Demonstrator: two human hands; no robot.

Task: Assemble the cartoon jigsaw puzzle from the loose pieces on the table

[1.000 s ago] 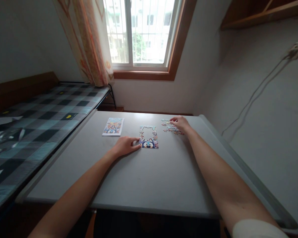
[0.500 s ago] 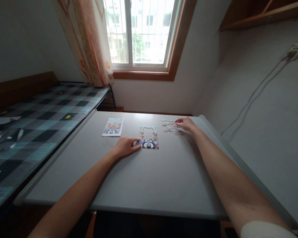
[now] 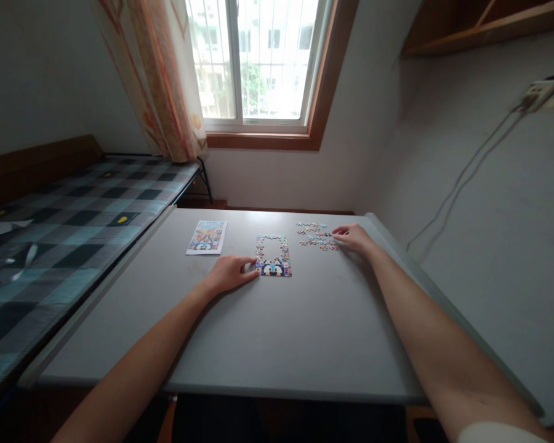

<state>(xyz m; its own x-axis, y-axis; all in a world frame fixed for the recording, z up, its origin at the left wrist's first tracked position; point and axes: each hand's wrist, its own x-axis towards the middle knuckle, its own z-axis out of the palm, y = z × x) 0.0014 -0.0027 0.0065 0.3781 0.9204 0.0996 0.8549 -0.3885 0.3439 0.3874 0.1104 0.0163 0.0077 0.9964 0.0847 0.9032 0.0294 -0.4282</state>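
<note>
A partly assembled jigsaw puzzle (image 3: 273, 269) lies on the table, its border joined around a bare middle and a blue cartoon face along its near end. My left hand (image 3: 231, 272) rests flat at its left edge, thumb and forefinger spread and touching it. To the right, several loose puzzle pieces (image 3: 311, 227) are scattered in rough rows. At their right side is my right hand (image 3: 354, 237), fingers pinched together on what looks like a puzzle piece, mostly hidden by the fingertips. A printed picture sheet (image 3: 207, 237) in similar colours lies left of the puzzle.
The grey table (image 3: 277, 344) runs close to the right wall, where a cable hangs from a socket (image 3: 538, 95). On the left stands a bed (image 3: 133, 191) with a checked cover. Beyond the table are a curtain (image 3: 159, 80) and a window (image 3: 272, 61).
My right hand has moved slightly right and nearer me along the loose pieces. My left hand stays at the puzzle's edge. The whole view has shifted a little.
</note>
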